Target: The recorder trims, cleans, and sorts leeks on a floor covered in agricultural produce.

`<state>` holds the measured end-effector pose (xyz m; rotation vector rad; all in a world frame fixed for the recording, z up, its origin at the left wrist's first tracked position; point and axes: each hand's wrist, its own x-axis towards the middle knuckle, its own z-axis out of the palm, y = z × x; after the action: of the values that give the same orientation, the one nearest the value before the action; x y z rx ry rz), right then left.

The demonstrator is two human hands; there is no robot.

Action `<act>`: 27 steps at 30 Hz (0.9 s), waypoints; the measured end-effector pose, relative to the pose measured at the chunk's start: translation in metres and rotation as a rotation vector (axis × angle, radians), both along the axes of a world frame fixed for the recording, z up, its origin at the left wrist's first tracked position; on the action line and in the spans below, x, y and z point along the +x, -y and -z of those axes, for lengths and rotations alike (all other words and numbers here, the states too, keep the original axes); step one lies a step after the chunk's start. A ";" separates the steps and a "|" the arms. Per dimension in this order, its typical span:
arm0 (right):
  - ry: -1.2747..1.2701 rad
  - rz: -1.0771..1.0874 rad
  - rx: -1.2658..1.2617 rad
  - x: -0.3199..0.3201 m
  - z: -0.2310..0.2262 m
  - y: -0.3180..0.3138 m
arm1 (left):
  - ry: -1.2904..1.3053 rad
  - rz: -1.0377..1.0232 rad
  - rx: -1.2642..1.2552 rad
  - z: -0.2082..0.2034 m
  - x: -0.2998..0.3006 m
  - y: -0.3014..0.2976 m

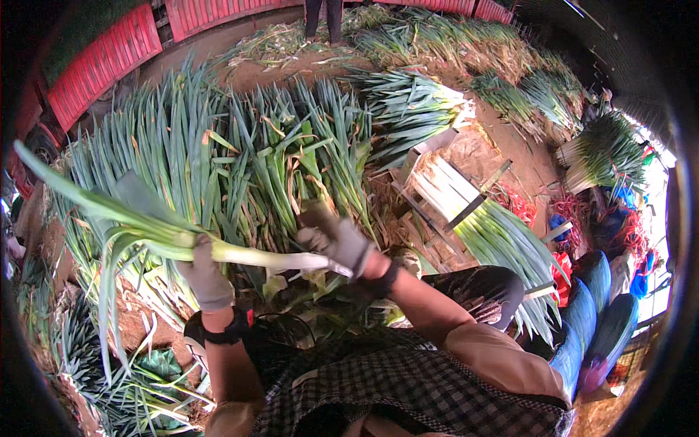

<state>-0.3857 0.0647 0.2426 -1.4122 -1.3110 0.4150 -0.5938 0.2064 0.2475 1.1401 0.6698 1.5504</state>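
A long green onion [269, 256] lies aslant across the front, its green leaves fanning to the upper left and its white root end to the right. My left hand [208, 280], in a grey glove, is closed around it where white turns to green. At the root end is my gloved right hand [342, 244], its fingers smeared by motion, so their grip is unclear. Torn, drooping leaves [108, 298] hang from the held stalk. Just beyond my hands stands a dense row of green onions [269, 160], leaves upward.
To the right, a wooden frame [429, 222] bears a bundle of green onions [502, 240]. Another bundle [419, 109] lies behind it. Blue rolls [579, 313] and red strands [513, 204] are farther right. Loose leaves [138, 393] cover the lower left. A person's legs [324, 18] show at the back.
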 end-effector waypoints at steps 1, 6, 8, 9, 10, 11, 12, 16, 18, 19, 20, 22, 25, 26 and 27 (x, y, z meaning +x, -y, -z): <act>-0.166 -0.189 0.043 -0.020 0.003 -0.011 | 0.004 0.009 0.007 0.002 0.009 0.003; -0.064 -0.260 0.026 -0.058 0.050 -0.046 | -0.034 0.147 -0.052 -0.004 0.024 0.017; -0.612 -0.581 -0.443 -0.066 -0.013 -0.015 | 0.030 0.216 -0.057 -0.001 -0.003 0.005; -0.611 -0.562 -0.437 -0.057 -0.013 -0.004 | 0.034 0.235 -0.056 -0.004 0.003 0.007; -0.655 -0.607 -0.442 -0.053 -0.009 0.002 | 0.090 0.356 -0.011 -0.008 0.006 0.008; -0.611 -0.604 -0.385 -0.051 -0.004 0.001 | 0.146 0.479 0.026 -0.010 0.009 0.012; -0.561 -0.603 -0.326 -0.049 0.000 -0.001 | 0.086 0.488 0.018 -0.016 0.012 0.017; -0.715 -0.481 -0.458 -0.040 0.008 -0.002 | -0.074 0.379 -0.077 -0.033 0.018 0.025; -0.407 -0.451 -0.311 -0.029 0.019 -0.007 | -0.068 0.437 -0.135 -0.033 0.021 0.029; -0.093 -0.426 -0.174 -0.022 0.024 -0.006 | -0.061 0.480 -0.192 -0.030 0.021 0.030; -0.227 -0.406 -0.141 -0.027 0.006 -0.006 | -0.078 0.469 -0.193 -0.016 0.016 0.024; -0.293 -0.320 -0.155 -0.022 -0.008 -0.019 | -0.240 0.482 -0.120 0.009 0.017 0.019; -0.326 -0.319 -0.322 -0.006 -0.036 -0.015 | -0.251 0.524 -0.084 0.007 0.034 0.033; -0.326 -0.347 -0.339 -0.004 -0.041 -0.013 | -0.216 0.557 -0.119 0.005 0.035 0.036; -0.327 -0.338 -0.330 -0.002 -0.038 -0.013 | -0.182 0.590 -0.154 0.005 0.035 0.037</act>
<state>-0.3882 0.0778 0.2805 -1.3151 -1.2465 1.0843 -0.5591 0.1694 0.2426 1.2310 0.4981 0.8908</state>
